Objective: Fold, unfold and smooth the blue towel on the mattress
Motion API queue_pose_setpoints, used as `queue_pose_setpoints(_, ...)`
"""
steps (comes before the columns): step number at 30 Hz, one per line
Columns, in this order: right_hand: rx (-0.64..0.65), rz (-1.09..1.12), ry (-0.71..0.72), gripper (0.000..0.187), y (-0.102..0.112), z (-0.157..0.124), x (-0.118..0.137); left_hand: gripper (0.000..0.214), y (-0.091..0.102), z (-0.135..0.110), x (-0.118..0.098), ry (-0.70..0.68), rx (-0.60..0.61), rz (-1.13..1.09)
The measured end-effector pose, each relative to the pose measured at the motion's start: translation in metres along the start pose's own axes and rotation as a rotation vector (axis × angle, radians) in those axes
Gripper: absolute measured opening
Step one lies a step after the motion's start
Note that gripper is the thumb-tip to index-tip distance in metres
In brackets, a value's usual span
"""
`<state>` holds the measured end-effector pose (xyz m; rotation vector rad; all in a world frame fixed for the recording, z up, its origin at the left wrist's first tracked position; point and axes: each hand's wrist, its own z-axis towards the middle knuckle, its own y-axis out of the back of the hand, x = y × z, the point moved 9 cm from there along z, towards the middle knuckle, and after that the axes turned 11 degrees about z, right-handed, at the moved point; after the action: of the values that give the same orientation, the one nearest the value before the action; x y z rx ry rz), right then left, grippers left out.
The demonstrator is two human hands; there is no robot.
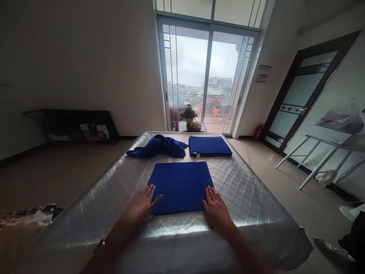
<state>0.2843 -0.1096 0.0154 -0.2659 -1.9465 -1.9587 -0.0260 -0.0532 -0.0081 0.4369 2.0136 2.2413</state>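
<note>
A blue cloth (179,186), folded into a flat rectangle, lies in front of me on the quilted silver cover (242,190). My left hand (142,202) rests along its left edge, fingers stretched out and thumb apart. On the opposite edge lies my right hand (215,207), fingers extended flat and thumb spread. Neither hand grips anything. Beyond, at the right, is a stack of folded blue cloth (210,145) with a small white tag at its near edge. To its left sits a crumpled blue cloth (159,146) in a loose heap.
A small table with a potted plant (188,113) stands past the far edge, before a sliding glass door (208,76). At right are a light-legged table (327,142) holding a plastic bag, and a person's shoe (333,250). A dark low rack (82,125) is at left.
</note>
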Motion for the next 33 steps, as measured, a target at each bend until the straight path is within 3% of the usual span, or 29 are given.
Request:
queue_pose_setpoints(3,0.004,0.017,-0.002,0.06,0.002,0.001,0.001,0.079,0.009,0.009,-0.041,-0.012,0.11,-0.086)
queue_pose_setpoints(7,0.024,0.016,-0.009,0.06,0.001,0.001,0.0,0.082,0.041,0.022,-0.157,-0.319,0.129,-0.254)
queue_pose_setpoints(9,0.041,-0.004,0.012,0.06,-0.002,0.0,-0.001,0.078,0.056,0.025,-0.204,-0.447,0.098,-0.317)
queue_pose_setpoints(11,0.061,-0.024,0.037,0.061,-0.006,0.001,-0.001,0.076,0.066,0.029,-0.23,-0.494,0.044,-0.358)
queue_pose_setpoints(13,0.074,-0.031,0.043,0.062,-0.008,0.001,-0.002,0.074,0.068,0.029,-0.236,-0.494,0.002,-0.366)
queue_pose_setpoints(15,0.084,-0.018,0.032,0.061,-0.008,0.002,-0.002,0.072,0.062,0.025,-0.231,-0.499,-0.003,-0.342)
queue_pose_setpoints(18,0.087,0.027,-0.006,0.062,-0.004,0.001,0.0,0.068,0.049,0.012,-0.203,-0.516,0.008,-0.283)
queue_pose_setpoints(21,0.085,0.061,-0.039,0.063,0.002,-0.001,0.002,0.062,0.03,-0.007,-0.152,-0.458,0.004,-0.234)
queue_pose_setpoints(25,0.11,0.062,-0.062,0.063,0.004,-0.002,0.003,0.062,0.006,-0.033,-0.068,-0.213,-0.008,-0.184)
queue_pose_setpoints(27,0.102,0.062,-0.061,0.063,0.003,-0.003,0.002,0.066,0.001,-0.045,-0.04,-0.104,-0.001,-0.178)
queue_pose_setpoints(29,0.082,0.06,-0.055,0.063,0.004,-0.003,0.002,0.07,0.005,-0.054,-0.03,-0.05,-0.009,-0.194)
queue_pose_setpoints(33,0.088,0.026,-0.06,0.063,0.002,-0.002,0.0,0.068,0.03,-0.061,-0.032,0.031,-0.101,-0.259)
